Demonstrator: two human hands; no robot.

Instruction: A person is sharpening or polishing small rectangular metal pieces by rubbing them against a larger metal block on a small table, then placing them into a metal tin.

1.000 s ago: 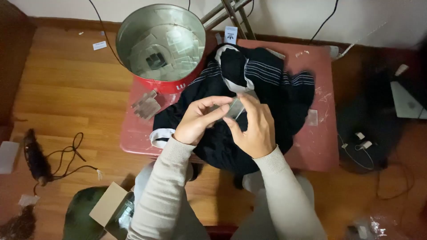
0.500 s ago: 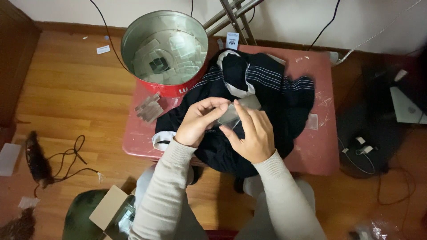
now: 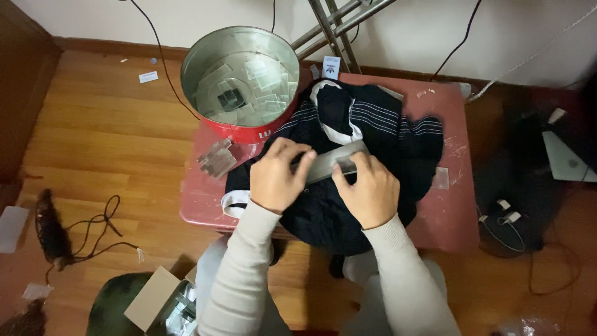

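Left hand and right hand: fingers of both clamped on a clear, flat plastic sleeve, one hand at each end, thumbs hidden under the knuckles. Sleeve is held just above a dark navy garment with white stripes that is spread over a small red table.

Step in hand, as judged: working the sleeve between the fingers, over the garment; whether it is being opened or flattened cannot be told.

Next move calls for a steady two-handed pinch so the slick plastic does not slip.

Further out: round red tin holding more clear pieces, at the table's far left corner; a few loose clear pieces beside it.
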